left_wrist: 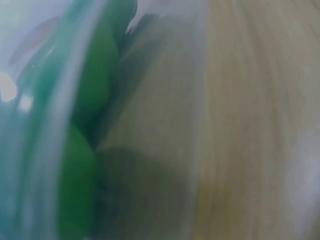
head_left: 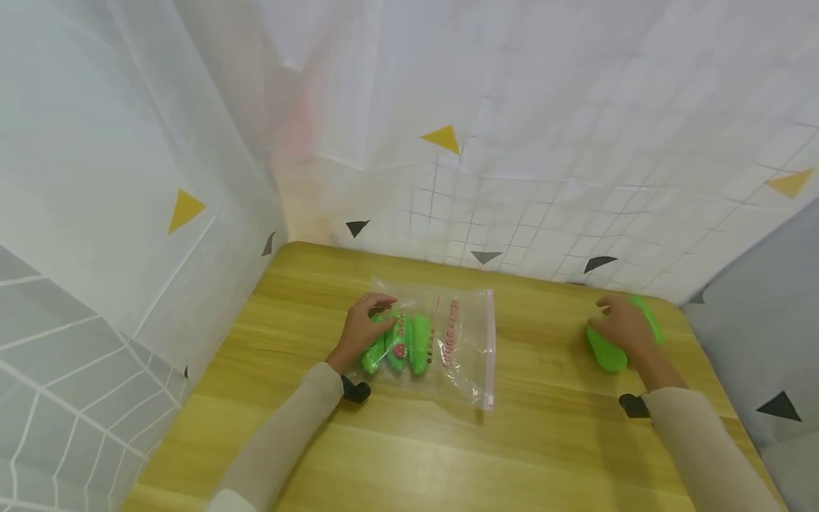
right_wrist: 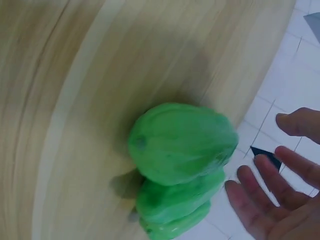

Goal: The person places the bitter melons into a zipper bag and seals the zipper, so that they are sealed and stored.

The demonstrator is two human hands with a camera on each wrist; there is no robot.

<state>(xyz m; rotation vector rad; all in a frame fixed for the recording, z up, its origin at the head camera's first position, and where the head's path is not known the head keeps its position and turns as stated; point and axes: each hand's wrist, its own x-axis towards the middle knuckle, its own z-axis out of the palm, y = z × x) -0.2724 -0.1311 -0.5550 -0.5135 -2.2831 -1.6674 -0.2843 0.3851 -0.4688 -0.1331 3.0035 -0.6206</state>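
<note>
My left hand (head_left: 366, 331) rests at the left end of a clear zip bag (head_left: 470, 348), its thumb and fingers apart over the contents. Inside the bag lie three green oblong pieces (head_left: 419, 345), like plastic vegetables; red print overlaps them. The left wrist view shows green pieces (left_wrist: 82, 185) through the film, very close and blurred, without fingers. At the right, my right hand (head_left: 622, 326) hovers by loose green oblong pieces (head_left: 606, 350). In the right wrist view its fingers (right_wrist: 280, 185) are spread, apart from several ribbed green pieces (right_wrist: 182, 142) grouped close together.
All of this lies on a wooden table (head_left: 409, 455) with rounded back corners. White sheeting (head_left: 544, 142) with grid lines and triangles hangs behind the back edge. Grey patterned sheeting (head_left: 77, 370) stands at the left, more at the right. The bag's pink zip edge (head_left: 490, 348) faces right.
</note>
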